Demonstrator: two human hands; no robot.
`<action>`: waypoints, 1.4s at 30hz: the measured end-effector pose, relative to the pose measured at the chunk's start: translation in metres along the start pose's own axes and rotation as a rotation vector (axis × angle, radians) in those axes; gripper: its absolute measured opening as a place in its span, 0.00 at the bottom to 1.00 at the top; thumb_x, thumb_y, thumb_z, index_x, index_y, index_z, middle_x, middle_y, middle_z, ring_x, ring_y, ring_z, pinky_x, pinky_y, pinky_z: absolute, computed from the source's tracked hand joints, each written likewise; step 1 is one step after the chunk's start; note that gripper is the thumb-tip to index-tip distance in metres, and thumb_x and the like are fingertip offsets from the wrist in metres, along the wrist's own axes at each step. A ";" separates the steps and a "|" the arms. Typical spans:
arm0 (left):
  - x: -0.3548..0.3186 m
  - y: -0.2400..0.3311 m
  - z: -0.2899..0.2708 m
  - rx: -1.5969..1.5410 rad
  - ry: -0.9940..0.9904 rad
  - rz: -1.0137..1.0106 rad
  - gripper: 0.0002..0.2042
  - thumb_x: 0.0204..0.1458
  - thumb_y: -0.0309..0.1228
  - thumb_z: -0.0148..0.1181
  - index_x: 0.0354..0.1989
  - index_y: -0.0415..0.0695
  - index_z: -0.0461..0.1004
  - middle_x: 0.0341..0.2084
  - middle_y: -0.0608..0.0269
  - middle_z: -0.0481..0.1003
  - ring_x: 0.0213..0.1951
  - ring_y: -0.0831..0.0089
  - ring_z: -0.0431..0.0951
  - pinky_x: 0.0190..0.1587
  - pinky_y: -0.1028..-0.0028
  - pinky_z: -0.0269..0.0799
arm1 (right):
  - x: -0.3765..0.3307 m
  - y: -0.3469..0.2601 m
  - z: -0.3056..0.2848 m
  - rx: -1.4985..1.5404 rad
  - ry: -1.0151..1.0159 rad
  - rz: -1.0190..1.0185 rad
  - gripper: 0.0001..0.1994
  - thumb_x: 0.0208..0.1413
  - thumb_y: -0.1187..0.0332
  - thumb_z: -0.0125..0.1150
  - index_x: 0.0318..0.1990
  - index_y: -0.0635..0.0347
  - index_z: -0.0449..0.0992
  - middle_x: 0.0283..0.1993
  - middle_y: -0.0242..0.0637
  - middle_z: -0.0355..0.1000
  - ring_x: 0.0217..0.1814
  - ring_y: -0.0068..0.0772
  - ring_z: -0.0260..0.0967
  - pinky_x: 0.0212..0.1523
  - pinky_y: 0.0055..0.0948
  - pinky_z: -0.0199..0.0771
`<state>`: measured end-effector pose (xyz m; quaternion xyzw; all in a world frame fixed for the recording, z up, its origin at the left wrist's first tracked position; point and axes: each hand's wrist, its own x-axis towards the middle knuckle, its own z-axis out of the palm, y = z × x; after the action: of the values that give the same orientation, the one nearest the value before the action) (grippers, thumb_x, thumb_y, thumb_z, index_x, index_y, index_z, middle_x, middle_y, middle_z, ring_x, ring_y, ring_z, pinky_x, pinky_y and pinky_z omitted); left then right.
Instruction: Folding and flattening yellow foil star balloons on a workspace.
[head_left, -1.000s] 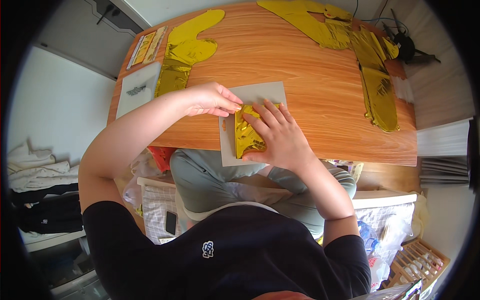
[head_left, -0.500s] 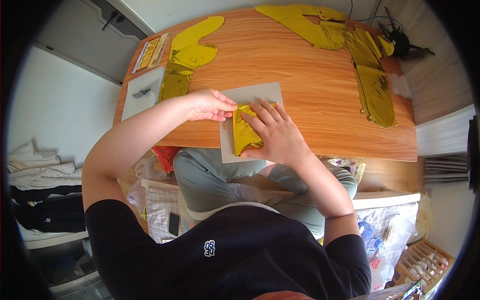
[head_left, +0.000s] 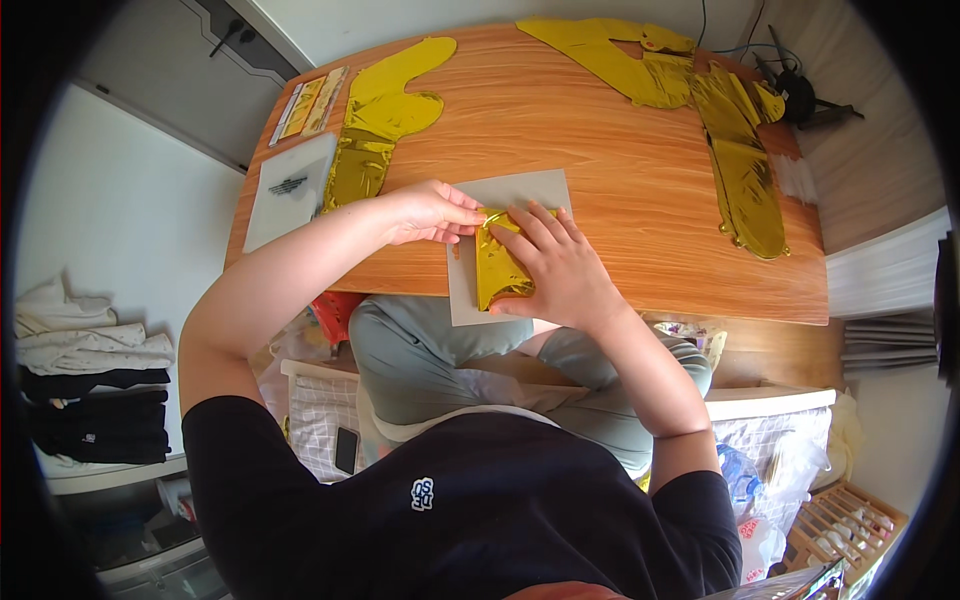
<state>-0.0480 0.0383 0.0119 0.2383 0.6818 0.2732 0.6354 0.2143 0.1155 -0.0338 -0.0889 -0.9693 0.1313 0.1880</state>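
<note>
A folded gold foil balloon (head_left: 498, 268) lies as a flat packet on a pale grey card (head_left: 462, 290) at the table's near edge. My left hand (head_left: 436, 212) pinches the packet's upper left corner between thumb and fingers. Spread across its right part, my right hand (head_left: 563, 265) presses down with the fingers stretched out flat, covering much of the foil. Part of the card sticks out over the table edge above my lap.
An unfolded gold foil balloon (head_left: 385, 120) lies at the table's left, with more gold foil (head_left: 745, 165) at the far right. Clear plastic bags (head_left: 290, 190) and a packet of printed cards (head_left: 308, 106) sit far left. A black stand-like object (head_left: 797, 95) with cables occupies the back right corner.
Both hands keep their places on the foil packet, with hardly any motion. The whole view has shifted slightly.
</note>
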 end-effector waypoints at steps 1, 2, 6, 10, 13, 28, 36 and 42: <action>-0.001 0.002 0.003 0.019 0.020 -0.006 0.16 0.63 0.36 0.69 0.55 0.43 0.77 0.45 0.68 0.81 0.47 0.79 0.80 0.45 0.78 0.76 | 0.000 0.000 0.000 0.000 -0.004 0.001 0.49 0.47 0.29 0.67 0.72 0.47 0.66 0.75 0.43 0.62 0.80 0.53 0.54 0.78 0.57 0.53; -0.001 0.004 0.005 0.038 0.041 -0.012 0.16 0.63 0.36 0.68 0.56 0.43 0.77 0.46 0.68 0.82 0.48 0.79 0.81 0.44 0.79 0.75 | 0.000 0.001 0.000 -0.003 -0.006 0.001 0.49 0.47 0.29 0.67 0.72 0.47 0.66 0.75 0.43 0.62 0.80 0.53 0.54 0.78 0.57 0.53; 0.000 0.005 0.006 0.079 0.057 -0.015 0.17 0.64 0.36 0.68 0.56 0.44 0.76 0.47 0.67 0.82 0.49 0.78 0.81 0.44 0.78 0.75 | 0.002 -0.001 -0.001 0.001 -0.014 0.011 0.52 0.46 0.29 0.68 0.74 0.51 0.63 0.76 0.44 0.61 0.81 0.52 0.54 0.78 0.57 0.53; 0.001 0.006 0.007 0.088 0.016 0.029 0.17 0.64 0.37 0.68 0.56 0.45 0.77 0.48 0.67 0.82 0.50 0.77 0.81 0.48 0.76 0.75 | 0.004 -0.001 -0.001 0.004 -0.031 0.033 0.56 0.45 0.30 0.70 0.75 0.56 0.60 0.76 0.45 0.60 0.81 0.52 0.54 0.79 0.57 0.53; 0.004 0.002 0.003 0.060 -0.024 0.061 0.15 0.64 0.38 0.67 0.55 0.46 0.77 0.47 0.69 0.82 0.50 0.78 0.81 0.51 0.75 0.75 | 0.005 -0.002 -0.002 0.004 -0.048 0.039 0.56 0.44 0.30 0.71 0.75 0.57 0.60 0.77 0.45 0.60 0.81 0.52 0.53 0.79 0.56 0.52; 0.005 0.007 0.003 0.108 -0.051 0.029 0.15 0.65 0.37 0.66 0.55 0.43 0.76 0.46 0.67 0.82 0.48 0.76 0.82 0.45 0.75 0.76 | 0.010 -0.003 -0.004 0.009 -0.099 0.051 0.56 0.41 0.32 0.74 0.75 0.52 0.60 0.77 0.44 0.58 0.82 0.51 0.51 0.80 0.57 0.50; 0.006 0.009 0.005 0.201 -0.028 0.026 0.14 0.66 0.37 0.64 0.54 0.43 0.78 0.46 0.67 0.82 0.48 0.77 0.81 0.41 0.76 0.76 | 0.012 -0.003 -0.004 0.013 -0.117 0.064 0.56 0.42 0.32 0.73 0.76 0.51 0.60 0.76 0.44 0.59 0.82 0.51 0.50 0.81 0.56 0.48; -0.001 0.006 0.004 0.158 0.020 0.097 0.15 0.66 0.40 0.64 0.55 0.45 0.80 0.46 0.71 0.80 0.48 0.81 0.79 0.42 0.78 0.76 | 0.013 -0.004 -0.004 0.004 -0.130 0.068 0.55 0.43 0.31 0.71 0.76 0.51 0.60 0.76 0.44 0.58 0.82 0.51 0.50 0.81 0.56 0.47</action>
<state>-0.0440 0.0423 0.0165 0.3176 0.6953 0.2513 0.5938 0.2033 0.1156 -0.0246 -0.1125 -0.9756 0.1450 0.1203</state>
